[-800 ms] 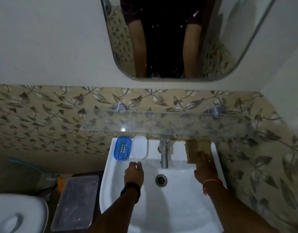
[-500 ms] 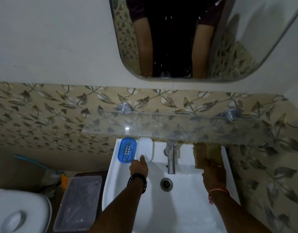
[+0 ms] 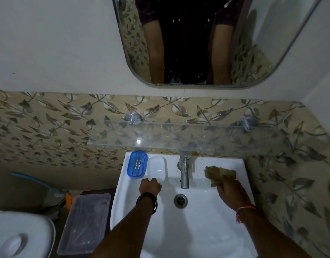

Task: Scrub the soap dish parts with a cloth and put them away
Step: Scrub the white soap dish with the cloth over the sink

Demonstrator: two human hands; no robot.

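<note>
At frame centre, the left hand [image 3: 150, 186] curls its fingers onto the near end of the white tray [image 3: 156, 167]. The right hand [image 3: 229, 189] grips one bunched cloth [image 3: 220, 173] at the sink's [image 3: 207, 231] right ledge, beside the single tap [image 3: 184, 173]. Two dish parts lie side by side at the sink's upper left: blue insert [image 3: 137, 164] and tray. A glass shelf [image 3: 179, 136] overhangs them, and a clear box [image 3: 84, 223] sits lower left.

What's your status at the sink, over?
Left hand at near edge of white tray, grip unclear. Right hand grips cloth. Blue insert beside tray on sink, untouched. Nothing in the way.
</note>
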